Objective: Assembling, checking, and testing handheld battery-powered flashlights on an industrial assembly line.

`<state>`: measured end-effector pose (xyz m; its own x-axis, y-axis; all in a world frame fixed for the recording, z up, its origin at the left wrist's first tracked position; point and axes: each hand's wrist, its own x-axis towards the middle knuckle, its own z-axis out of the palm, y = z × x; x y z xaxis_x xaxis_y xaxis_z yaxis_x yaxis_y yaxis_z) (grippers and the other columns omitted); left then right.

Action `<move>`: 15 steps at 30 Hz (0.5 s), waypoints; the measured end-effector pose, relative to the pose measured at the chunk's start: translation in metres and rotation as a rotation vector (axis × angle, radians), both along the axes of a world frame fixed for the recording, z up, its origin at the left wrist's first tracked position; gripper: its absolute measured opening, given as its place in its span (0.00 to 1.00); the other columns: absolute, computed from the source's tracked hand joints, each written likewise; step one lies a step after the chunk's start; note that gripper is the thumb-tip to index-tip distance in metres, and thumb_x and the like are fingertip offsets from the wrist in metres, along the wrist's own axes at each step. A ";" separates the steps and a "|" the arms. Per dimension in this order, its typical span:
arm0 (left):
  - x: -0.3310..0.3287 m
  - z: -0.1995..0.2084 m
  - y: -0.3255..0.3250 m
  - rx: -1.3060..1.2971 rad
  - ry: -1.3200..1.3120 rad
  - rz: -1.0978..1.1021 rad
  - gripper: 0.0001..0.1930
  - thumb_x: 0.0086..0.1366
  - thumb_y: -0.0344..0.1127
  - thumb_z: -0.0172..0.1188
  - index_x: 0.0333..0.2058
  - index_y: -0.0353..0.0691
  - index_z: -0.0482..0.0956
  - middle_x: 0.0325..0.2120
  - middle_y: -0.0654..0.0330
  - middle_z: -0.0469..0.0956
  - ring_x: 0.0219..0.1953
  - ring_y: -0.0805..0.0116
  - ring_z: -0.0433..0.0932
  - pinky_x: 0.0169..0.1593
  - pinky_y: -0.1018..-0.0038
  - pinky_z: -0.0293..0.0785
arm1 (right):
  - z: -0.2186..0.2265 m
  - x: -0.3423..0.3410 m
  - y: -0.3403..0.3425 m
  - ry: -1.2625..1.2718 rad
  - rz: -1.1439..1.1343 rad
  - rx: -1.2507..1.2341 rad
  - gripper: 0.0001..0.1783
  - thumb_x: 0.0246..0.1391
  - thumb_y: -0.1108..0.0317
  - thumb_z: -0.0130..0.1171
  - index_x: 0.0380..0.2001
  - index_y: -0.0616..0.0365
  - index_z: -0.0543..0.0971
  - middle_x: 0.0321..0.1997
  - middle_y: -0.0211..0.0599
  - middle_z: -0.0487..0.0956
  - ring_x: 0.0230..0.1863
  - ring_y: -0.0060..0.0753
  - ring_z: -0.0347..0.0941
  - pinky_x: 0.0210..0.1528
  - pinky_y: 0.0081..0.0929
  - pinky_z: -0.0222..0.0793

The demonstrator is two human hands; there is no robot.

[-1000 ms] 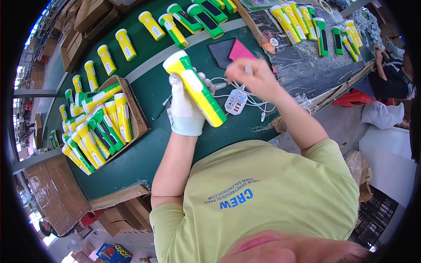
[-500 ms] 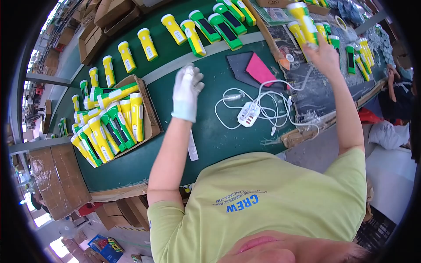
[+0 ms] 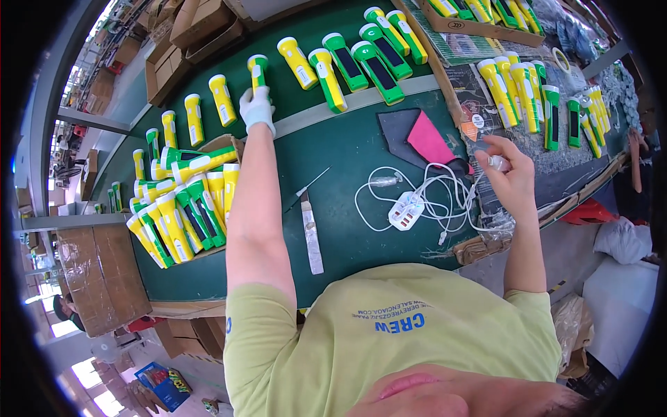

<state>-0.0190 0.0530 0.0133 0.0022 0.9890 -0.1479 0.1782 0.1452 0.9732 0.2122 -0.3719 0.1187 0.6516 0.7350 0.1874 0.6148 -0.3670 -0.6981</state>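
Observation:
My left hand (image 3: 257, 111), in a white glove, has its fingers closed round the lower end of a green and yellow flashlight (image 3: 258, 67). That flashlight is part of a spaced-out row along the far side of the green table. My right hand (image 3: 513, 177) is raised above the table's right part, thumb and forefinger apart, with a whitish covering on a fingertip; no flashlight is in it. Beyond it stands a group of yellow and green flashlights (image 3: 497, 92), some showing dark panels. Nearer lie a white USB charging hub (image 3: 406, 210) and its tangled white cables.
A carton (image 3: 241, 149) heaped with flashlights stands at the left. Another carton (image 3: 455, 26) of them is at the far right. Grey and pink cloth pieces (image 3: 429, 141), a thin pointed tool (image 3: 306, 189) and a pale strip (image 3: 312, 240) lie on the table. Another person's arm (image 3: 636, 160) shows at the right.
My right hand has let go of a yellow flashlight among the right-hand group and drawn back nearer. My left hand has reached away and left and taken hold of a flashlight in the row.

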 end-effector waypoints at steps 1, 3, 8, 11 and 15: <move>0.008 0.014 -0.020 -0.153 -0.336 -0.019 0.23 0.62 0.46 0.56 0.53 0.41 0.69 0.34 0.53 0.77 0.28 0.70 0.75 0.30 0.76 0.72 | -0.010 0.000 0.001 0.069 0.021 0.061 0.19 0.47 0.65 0.70 0.42 0.59 0.79 0.26 0.35 0.78 0.27 0.24 0.74 0.32 0.21 0.69; -0.001 0.029 -0.053 -0.368 -0.716 -0.078 0.20 0.67 0.53 0.45 0.44 0.43 0.70 0.25 0.55 0.74 0.18 0.75 0.67 0.20 0.81 0.64 | -0.011 -0.003 0.010 0.131 0.107 0.115 0.16 0.48 0.67 0.69 0.40 0.60 0.80 0.27 0.36 0.79 0.28 0.23 0.74 0.34 0.20 0.70; -0.042 0.072 -0.163 -0.721 -0.940 -0.623 0.20 0.70 0.54 0.42 0.39 0.42 0.72 0.14 0.62 0.61 0.11 0.78 0.54 0.13 0.82 0.53 | -0.006 -0.024 0.043 0.156 0.355 0.150 0.10 0.54 0.69 0.63 0.39 0.61 0.80 0.28 0.30 0.79 0.28 0.16 0.71 0.31 0.17 0.67; -0.051 0.091 -0.202 -0.789 -0.780 -0.672 0.26 0.69 0.50 0.41 0.56 0.38 0.69 0.11 0.62 0.63 0.07 0.76 0.53 0.10 0.81 0.50 | 0.001 -0.045 0.068 0.645 0.323 0.297 0.20 0.67 0.58 0.45 0.48 0.64 0.77 0.33 0.29 0.81 0.25 0.12 0.69 0.24 0.11 0.57; -0.068 0.058 -0.207 -0.908 -0.849 -0.823 0.23 0.68 0.47 0.43 0.52 0.37 0.73 0.31 0.56 0.78 0.09 0.75 0.57 0.12 0.80 0.51 | 0.000 -0.070 0.074 0.815 0.472 0.436 0.20 0.56 0.61 0.62 0.49 0.59 0.76 0.32 0.27 0.77 0.29 0.10 0.69 0.28 0.13 0.65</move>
